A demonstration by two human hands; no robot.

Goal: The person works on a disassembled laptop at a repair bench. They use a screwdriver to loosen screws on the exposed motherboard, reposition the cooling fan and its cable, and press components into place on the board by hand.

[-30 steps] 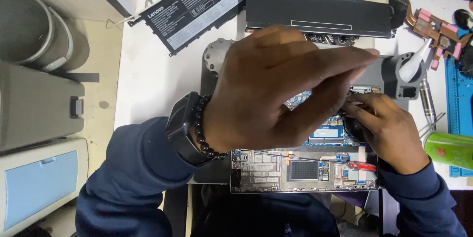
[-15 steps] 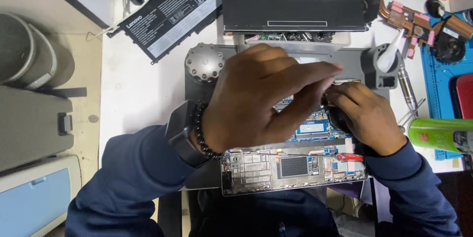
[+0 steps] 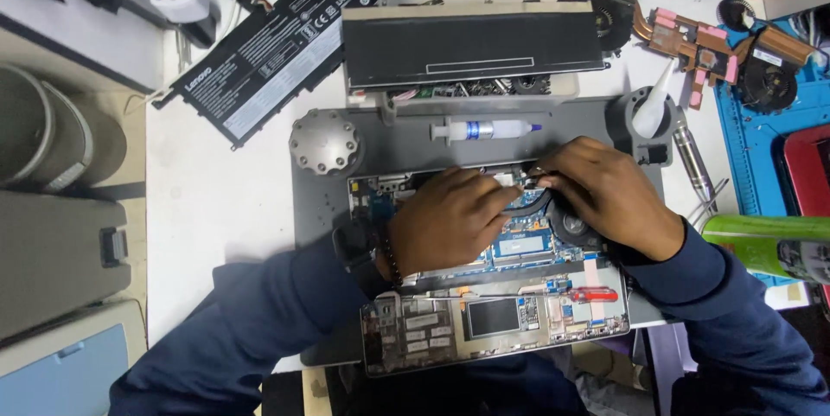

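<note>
Already the opened laptop (image 3: pixel 497 295) lay at lower centre with its board bare and the battery (image 3: pixel 268 44) out at upper left. Both hands worked at the heat pipe: the left hand (image 3: pixel 450 217) curled, fingertips pressing; the right hand (image 3: pixel 605 200) pinching something small I cannot identify. Reassembly remained. Compared with earlier, the left hand had dropped lower, uncovering the syringe (image 3: pixel 484 130).
</note>
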